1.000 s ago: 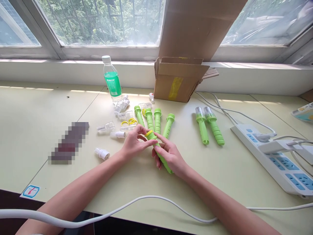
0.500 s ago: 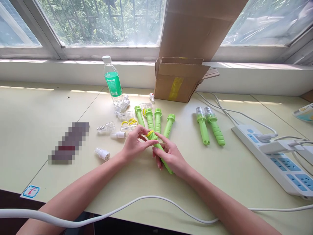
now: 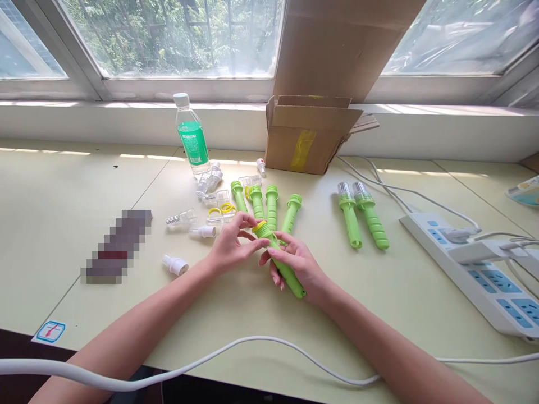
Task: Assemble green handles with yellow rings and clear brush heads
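Observation:
My right hand (image 3: 297, 259) is closed around a green ribbed handle (image 3: 290, 279), which tilts with its threaded head up to the left. Around the rim of that head sits a yellow ring (image 3: 259, 225). My left hand (image 3: 233, 244) pinches the head, its index finger by the ring and its thumb against the neck. Just beyond my hands lie several more green handles (image 3: 272, 203). Two loose yellow rings (image 3: 228, 208) rest among clear ribbed caps (image 3: 182, 217) on the left. A white-based plug piece (image 3: 176, 265) lies near my left forearm.
Two green handles with clear caps (image 3: 347, 213) lie to the right, beside a white power strip (image 3: 467, 275) with cables. A water bottle (image 3: 193, 143) and an open cardboard box (image 3: 303, 137) stand at the back. A white cable (image 3: 252, 339) crosses the front. A pixelated dark object (image 3: 118, 247) lies left.
The held green handle has shifted slightly right and shows more of its length below my right hand. The yellow ring now looks more level around the rim. Both hands keep their grip.

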The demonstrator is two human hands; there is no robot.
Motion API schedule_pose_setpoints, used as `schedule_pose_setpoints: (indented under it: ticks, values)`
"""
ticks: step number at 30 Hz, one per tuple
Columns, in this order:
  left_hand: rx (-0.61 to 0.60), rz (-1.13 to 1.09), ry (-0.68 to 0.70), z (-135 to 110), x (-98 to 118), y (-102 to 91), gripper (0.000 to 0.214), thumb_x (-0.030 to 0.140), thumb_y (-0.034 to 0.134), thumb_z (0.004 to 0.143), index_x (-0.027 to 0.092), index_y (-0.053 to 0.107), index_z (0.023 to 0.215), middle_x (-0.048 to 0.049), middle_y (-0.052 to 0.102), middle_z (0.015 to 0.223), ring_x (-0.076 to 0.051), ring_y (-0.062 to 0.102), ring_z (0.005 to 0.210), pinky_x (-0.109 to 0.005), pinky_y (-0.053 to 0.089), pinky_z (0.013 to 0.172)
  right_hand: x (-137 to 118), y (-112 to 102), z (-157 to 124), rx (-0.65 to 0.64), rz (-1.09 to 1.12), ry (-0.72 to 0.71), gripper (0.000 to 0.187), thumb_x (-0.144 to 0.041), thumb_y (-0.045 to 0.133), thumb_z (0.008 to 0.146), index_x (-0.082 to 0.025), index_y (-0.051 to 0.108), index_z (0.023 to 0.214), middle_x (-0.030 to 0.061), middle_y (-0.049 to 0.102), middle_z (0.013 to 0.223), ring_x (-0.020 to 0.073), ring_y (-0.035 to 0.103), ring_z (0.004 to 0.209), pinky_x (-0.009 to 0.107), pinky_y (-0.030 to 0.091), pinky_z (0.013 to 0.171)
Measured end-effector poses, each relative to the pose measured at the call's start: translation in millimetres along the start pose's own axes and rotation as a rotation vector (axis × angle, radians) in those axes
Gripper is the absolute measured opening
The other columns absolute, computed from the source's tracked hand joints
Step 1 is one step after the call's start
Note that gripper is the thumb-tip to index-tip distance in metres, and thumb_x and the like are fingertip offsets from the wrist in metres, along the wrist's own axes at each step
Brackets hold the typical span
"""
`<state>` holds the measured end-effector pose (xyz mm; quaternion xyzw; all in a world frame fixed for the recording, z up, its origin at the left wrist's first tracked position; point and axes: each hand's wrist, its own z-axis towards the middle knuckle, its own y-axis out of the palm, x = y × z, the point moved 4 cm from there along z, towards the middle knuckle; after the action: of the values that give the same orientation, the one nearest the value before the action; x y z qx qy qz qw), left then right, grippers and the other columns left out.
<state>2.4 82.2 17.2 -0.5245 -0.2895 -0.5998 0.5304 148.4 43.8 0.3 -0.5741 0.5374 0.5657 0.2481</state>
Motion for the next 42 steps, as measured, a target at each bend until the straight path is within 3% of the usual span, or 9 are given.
schedule_pose_setpoints:
  ticks: [7,11,15,22,28,34,39,42]
  values:
    - [0.072,0.077,0.021,-2.3,-0.5,-2.8,0.029,0.032,0.073,0.075,0.019,0.049,0.085,-0.0022,0.060,0.085,-0.024,0.066,0.103,-0.029,0.059,0.072,-3.1,1.0,-1.0,0.030,-0.029,-0.006,0.044,-0.039,0.067,0.078,-0.017,0.054,0.114,0.0054,0.069,0.081,0.0118,0.057,0.047,0.023,0.045,0.040]
    - [0.098,0.077,0.060,-2.7,1.3,-3.8,0.030,0.032,0.074,0.074,0.019,0.049,0.084,-0.0015,0.061,0.084,-0.021,0.066,0.099,-0.030,0.060,0.071,-7.0,3.5,-2.5,0.003,-0.107,-0.055,0.031,-0.040,0.062,0.083,-0.017,0.062,0.103,0.0059,0.066,0.086,0.0110,0.057,0.054,0.023,0.047,0.043]
    - [0.130,0.127,0.072,-2.6,2.0,-6.1,0.030,0.034,0.074,0.073,0.019,0.050,0.083,-0.0009,0.060,0.082,-0.020,0.067,0.094,-0.030,0.060,0.071,-8.0,6.7,-2.5,-0.034,-0.189,-0.072,0.032,-0.046,0.053,0.088,-0.018,0.062,0.099,0.0050,0.064,0.083,0.0116,0.058,0.055,0.023,0.049,0.045]
    - [0.151,0.171,0.087,-2.3,3.3,-6.8,0.029,0.035,0.074,0.073,0.019,0.051,0.077,-0.0001,0.059,0.076,-0.022,0.066,0.099,-0.029,0.060,0.070,-5.9,8.5,-1.6,-0.058,-0.228,-0.046,0.037,-0.050,0.047,0.090,-0.019,0.060,0.107,0.0080,0.066,0.102,0.0086,0.056,0.049,0.022,0.047,0.042]
    - [0.105,0.166,0.071,-1.1,0.7,-4.4,0.028,0.035,0.071,0.075,0.019,0.053,0.088,-0.0018,0.058,0.086,-0.017,0.066,0.089,-0.029,0.060,0.070,-3.9,5.2,-0.9,-0.011,-0.157,-0.009,0.037,-0.047,0.047,0.090,-0.019,0.057,0.112,0.0071,0.069,0.095,0.0063,0.049,0.038,0.019,0.036,0.032]
    - [0.052,0.143,0.065,-1.5,-0.2,-2.9,0.027,0.035,0.070,0.077,0.019,0.051,0.089,-0.0038,0.059,0.090,-0.020,0.064,0.098,-0.031,0.060,0.072,-3.3,2.5,0.3,-0.006,-0.099,0.016,0.038,-0.047,0.051,0.087,-0.019,0.054,0.113,0.0056,0.070,0.086,0.0067,0.047,0.035,0.019,0.033,0.030]
    - [0.080,0.176,0.080,-3.2,2.1,-3.2,0.028,0.035,0.072,0.076,0.020,0.050,0.086,-0.0038,0.063,0.089,-0.021,0.066,0.096,-0.033,0.060,0.075,-2.8,-0.1,-2.0,0.039,-0.138,0.026,0.055,-0.044,0.058,0.083,-0.021,0.037,0.128,0.0036,0.070,0.079,0.0079,0.047,0.034,0.020,0.034,0.030]
    - [0.090,0.181,0.092,-3.6,3.6,-3.4,0.029,0.035,0.073,0.075,0.020,0.050,0.083,-0.0031,0.064,0.085,-0.021,0.066,0.098,-0.031,0.059,0.074,-2.4,-0.1,-2.8,0.046,-0.173,0.023,0.052,-0.039,0.065,0.079,-0.023,0.038,0.120,0.0008,0.070,0.078,0.0069,0.045,0.033,0.019,0.034,0.031]
